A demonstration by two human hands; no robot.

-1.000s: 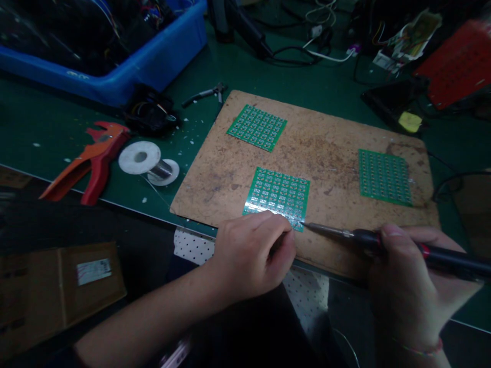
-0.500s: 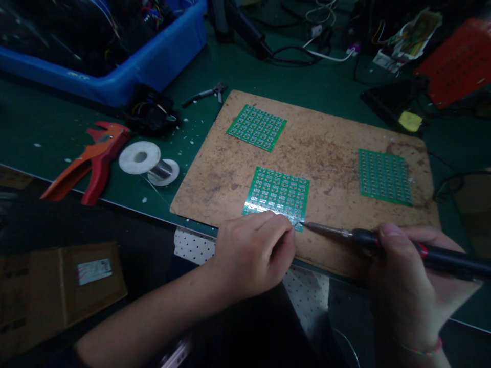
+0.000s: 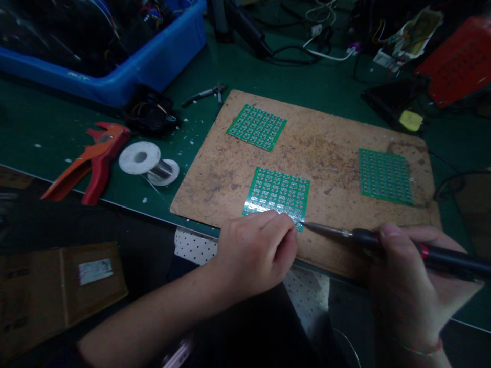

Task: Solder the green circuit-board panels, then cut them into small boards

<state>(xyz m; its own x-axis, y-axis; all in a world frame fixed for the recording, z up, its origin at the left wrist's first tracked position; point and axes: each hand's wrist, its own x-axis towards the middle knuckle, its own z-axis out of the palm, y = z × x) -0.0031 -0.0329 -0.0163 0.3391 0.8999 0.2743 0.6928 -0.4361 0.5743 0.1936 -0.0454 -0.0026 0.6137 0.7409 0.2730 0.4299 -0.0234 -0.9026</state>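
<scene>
My right hand (image 3: pixel 410 281) grips a soldering iron (image 3: pixel 368 238) by its black handle. The iron's tip meets the lower right corner of a green circuit board panel (image 3: pixel 278 186). My left hand (image 3: pixel 257 250) is closed at the board's near edge and covers part of it. A short thin strand of solder wire (image 3: pixel 297 223) shows between its fingertips and the iron's tip; the rest is hidden in the fingers. Two more green panels lie on the brown board (image 3: pixel 215 174): one at the back left (image 3: pixel 257 128), one at the right (image 3: pixel 385 176).
Left of the brown board stand a solder spool (image 3: pixel 140 157), an orange-red cutter (image 3: pixel 97 161) and small pliers (image 3: pixel 205 94). A blue bin (image 3: pixel 153 66) is at the back left. A red box (image 3: pixel 456 61) and a yellow sponge (image 3: pixel 411 121) are at the right.
My left hand has shifted very slightly to the right. The soldering iron and the panels stay almost where they were.
</scene>
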